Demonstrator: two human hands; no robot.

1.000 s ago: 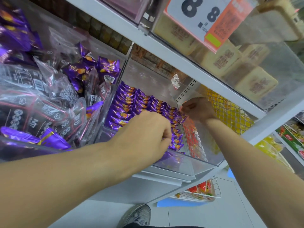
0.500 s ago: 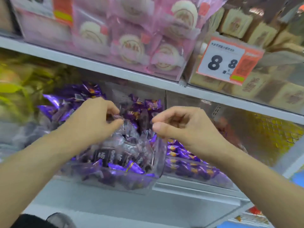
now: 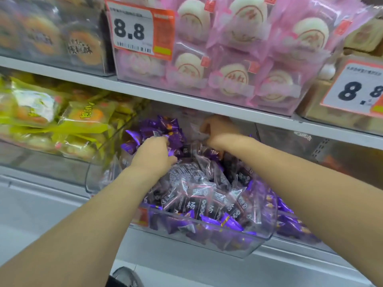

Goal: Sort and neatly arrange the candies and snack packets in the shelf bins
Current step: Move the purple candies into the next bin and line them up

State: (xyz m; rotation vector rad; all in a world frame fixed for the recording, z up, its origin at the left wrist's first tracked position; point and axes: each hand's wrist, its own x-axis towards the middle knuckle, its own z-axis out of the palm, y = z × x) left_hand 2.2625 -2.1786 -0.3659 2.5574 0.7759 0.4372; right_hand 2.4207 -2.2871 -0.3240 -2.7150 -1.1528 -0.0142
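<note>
Shelves: two grey shop shelves fill your view, with clear bins on both levels.
Upper shelf: pink bun packs sit in the middle, brown pastries to their left, and tan boxed cakes to their right.
Tags: one 8.8 price tag hangs on the pink bin, and another is at the right edge.
Lower shelf: yellow packs lie in the bin left of yours.
Bin: the clear bin in front of you tilts forward and is heaped full.
Packets: purple packets pile up at the back left and line the bin's front; clear dark packets cover the middle.
Left hand: your left hand is pushed into the purple pile at the back left, fingers curled down among the packets. You seem to be gripping some, though the fingertips are buried.
Right hand: your right hand is at the back of the bin, just under the upper shelf's edge, fingers curled and pinching clear wrappers.
Neighbour bin: more purple packets lie in the bin to the right.
Floor: your shoe shows at the bottom edge.
</note>
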